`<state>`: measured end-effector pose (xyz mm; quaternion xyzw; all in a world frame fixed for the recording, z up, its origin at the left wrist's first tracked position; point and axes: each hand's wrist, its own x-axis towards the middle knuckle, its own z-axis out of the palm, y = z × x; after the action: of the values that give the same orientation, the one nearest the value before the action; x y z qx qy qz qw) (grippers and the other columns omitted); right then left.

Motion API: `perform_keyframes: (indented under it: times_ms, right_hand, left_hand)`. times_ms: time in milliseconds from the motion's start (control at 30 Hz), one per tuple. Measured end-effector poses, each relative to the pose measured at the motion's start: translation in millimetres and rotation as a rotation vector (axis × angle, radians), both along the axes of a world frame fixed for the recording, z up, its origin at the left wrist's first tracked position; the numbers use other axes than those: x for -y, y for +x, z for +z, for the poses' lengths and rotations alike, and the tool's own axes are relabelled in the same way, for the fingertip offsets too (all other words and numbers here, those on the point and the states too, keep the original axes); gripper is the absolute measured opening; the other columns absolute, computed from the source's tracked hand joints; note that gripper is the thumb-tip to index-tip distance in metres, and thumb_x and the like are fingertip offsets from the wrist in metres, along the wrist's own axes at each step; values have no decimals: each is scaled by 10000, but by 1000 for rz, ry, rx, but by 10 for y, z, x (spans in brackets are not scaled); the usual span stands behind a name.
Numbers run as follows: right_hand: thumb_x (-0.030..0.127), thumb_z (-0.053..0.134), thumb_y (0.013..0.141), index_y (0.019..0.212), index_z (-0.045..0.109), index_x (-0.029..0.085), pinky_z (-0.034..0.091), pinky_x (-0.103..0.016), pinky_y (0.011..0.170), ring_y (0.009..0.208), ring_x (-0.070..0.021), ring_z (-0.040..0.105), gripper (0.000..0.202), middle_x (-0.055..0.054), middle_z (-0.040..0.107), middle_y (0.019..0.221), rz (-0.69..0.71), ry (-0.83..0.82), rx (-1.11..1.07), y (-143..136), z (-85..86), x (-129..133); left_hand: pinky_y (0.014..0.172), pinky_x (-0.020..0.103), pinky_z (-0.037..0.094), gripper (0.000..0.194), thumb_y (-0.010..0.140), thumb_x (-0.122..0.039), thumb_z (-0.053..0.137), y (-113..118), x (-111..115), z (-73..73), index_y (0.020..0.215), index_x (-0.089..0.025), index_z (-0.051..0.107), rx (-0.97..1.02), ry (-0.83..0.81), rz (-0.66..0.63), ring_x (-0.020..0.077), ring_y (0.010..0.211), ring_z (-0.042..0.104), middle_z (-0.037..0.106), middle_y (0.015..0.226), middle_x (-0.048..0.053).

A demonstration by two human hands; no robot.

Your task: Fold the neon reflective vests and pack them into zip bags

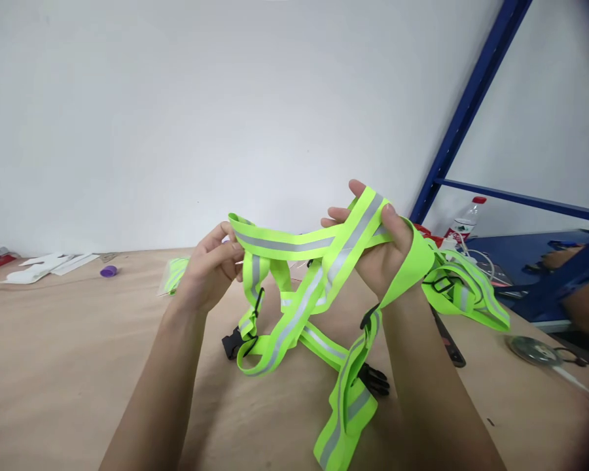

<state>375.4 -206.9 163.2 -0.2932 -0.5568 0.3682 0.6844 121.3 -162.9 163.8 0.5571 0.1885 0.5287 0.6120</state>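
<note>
A neon-yellow strap harness (pixel 294 245) with grey reflective stripes is held up above the brown table. My left hand (pixel 213 265) pinches its upper left corner between thumb and fingers. Across my right hand (pixel 380 252) lie the upper right straps, with the thumb over them and the other fingers spread behind. Straps cross in the middle and hang down. One black buckle part (pixel 232 344) dangles at the lower left, and another (pixel 373 380) at the lower right. A long strap end hangs toward the front, below my right hand.
More neon straps (pixel 464 291) lie right of my right forearm, beside a dark flat tool (pixel 449 343) and a clear round item (pixel 535 351). A red-capped bottle (pixel 464 222) stands behind. Left are a purple cap (pixel 108 271), a bagged neon item (pixel 174 275) and white pieces (pixel 44 267). A blue frame (pixel 464 111) rises right.
</note>
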Motion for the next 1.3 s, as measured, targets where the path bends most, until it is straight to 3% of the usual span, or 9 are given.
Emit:
perform_keyframes:
  times_ms: [133, 400, 667, 800, 900, 1033, 1100, 1233, 1300]
  right_hand:
    - [674, 519, 893, 1422, 526, 342, 579, -524, 928, 1154, -336, 686, 624, -58, 766, 1160, 3, -23, 31, -86, -49, -13]
    - [621, 539, 905, 1406, 562, 297, 581, -512, 916, 1112, -345, 702, 598, -89, 781, 1095, 20, -73, 47, -184, -62, 15]
    - [550, 595, 904, 1447, 514, 242, 571, -557, 922, 1049, -345, 722, 629, -108, 781, 1079, 77, -96, 63, -169, -17, 17]
    - [545, 644, 883, 1359, 610, 230, 606, -506, 839, 1012, -338, 725, 572, -111, 776, 1079, 26, -91, 103, -97, 12, 77]
    - [512, 740, 814, 1245, 700, 216, 618, -442, 781, 957, -317, 727, 524, -84, 769, 1078, 11, -105, 322, -8, 65, 148]
    - [376, 808, 751, 1083, 780, 224, 613, -367, 776, 937, -283, 723, 365, -34, 775, 986, 262, -234, 843, 101, 169, 251]
    - [318, 781, 782, 1064, 782, 216, 608, -335, 796, 971, -257, 722, 299, -42, 776, 1011, 407, -277, 956, 140, 192, 278]
    - [299, 750, 843, 1043, 770, 164, 616, -294, 732, 866, -204, 750, 242, -83, 785, 962, 582, -177, 760, 175, 128, 250]
    - [331, 726, 878, 941, 771, 174, 612, -294, 633, 695, -181, 738, 175, -64, 773, 805, 521, -60, 551, 137, 65, 203]
  left_hand:
    - [639, 254, 533, 310, 708, -243, 816, 182, 52, -73, 966, -195, 652, -49, -36, -59, 147, 733, 625, 662, 868, 14]
    - [780, 271, 513, 335, 878, -415, 723, 283, 75, -147, 1167, -250, 691, -141, 69, -104, 200, 972, 649, 706, 1084, 53]
    - [983, 376, 509, 495, 907, -473, 677, 164, 28, -119, 1355, -283, 583, -186, 251, 94, 284, 1264, 576, 581, 1432, 93]
    - [978, 363, 532, 514, 878, -433, 727, 114, 17, -107, 1344, -275, 581, -124, 363, 195, 270, 1256, 589, 609, 1389, 95]
    - [940, 350, 561, 514, 867, -413, 743, 89, 63, -69, 1333, -264, 586, -134, 397, 258, 270, 1233, 607, 625, 1358, 102]
    - [907, 354, 578, 462, 862, -375, 750, 87, 132, -20, 1293, -277, 617, -120, 382, 273, 278, 1204, 623, 642, 1311, 86]
    - [859, 363, 591, 435, 849, -365, 757, 95, 158, -1, 1259, -287, 635, -90, 331, 218, 281, 1147, 650, 643, 1285, 77]
    - [763, 368, 615, 448, 809, -471, 767, 112, 198, 37, 1196, -276, 654, -14, 185, 25, 282, 1036, 689, 660, 1203, 78]
    - [728, 349, 624, 489, 798, -573, 747, 120, 214, 50, 1165, -258, 672, 25, 134, -49, 269, 981, 704, 678, 1131, 77]
